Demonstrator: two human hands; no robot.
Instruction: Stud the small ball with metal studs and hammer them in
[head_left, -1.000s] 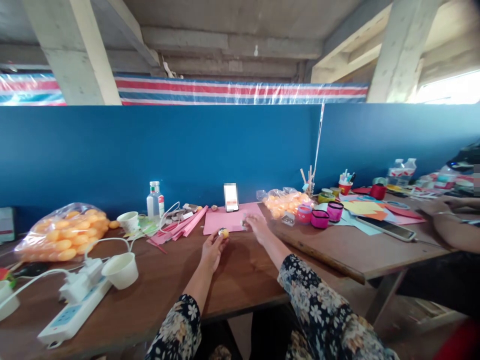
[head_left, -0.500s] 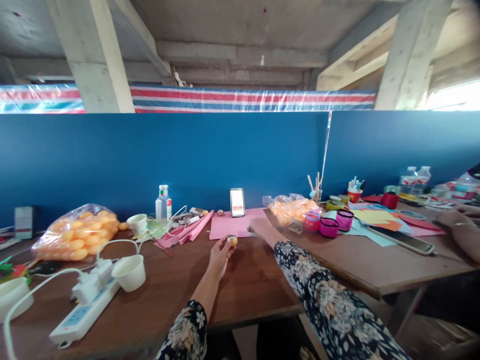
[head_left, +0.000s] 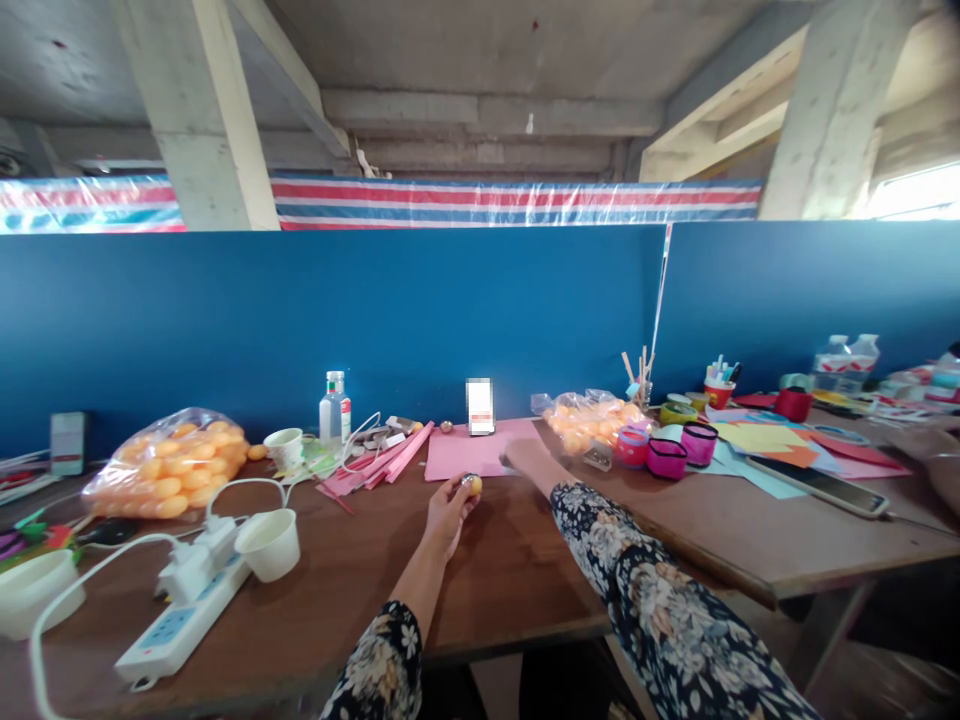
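Observation:
My left hand (head_left: 448, 505) is raised a little over the brown table (head_left: 360, 590), its fingers pinched round a small orange ball (head_left: 472, 484). My right hand (head_left: 523, 455) reaches forward and rests at the right edge of a pink paper sheet (head_left: 465, 452). Its fingers point away from me and I cannot make out whether they hold anything. Both arms wear dark floral sleeves. A small phone (head_left: 480, 406) stands upright at the far edge of the pink sheet.
Bags of orange balls lie at the left (head_left: 169, 472) and the centre right (head_left: 589, 421). A white power strip (head_left: 180, 620), paper cups (head_left: 268, 545), a clear bottle (head_left: 334, 410) and pink paper strips (head_left: 382, 458) crowd the left. Tape rolls (head_left: 666, 456), coloured papers and another person's arm (head_left: 934, 455) occupy the right table.
The view has shifted, so the table sits lower and more to the right in frame. My left hand still holds the ball. My right hand has stayed at the pink sheet's edge.

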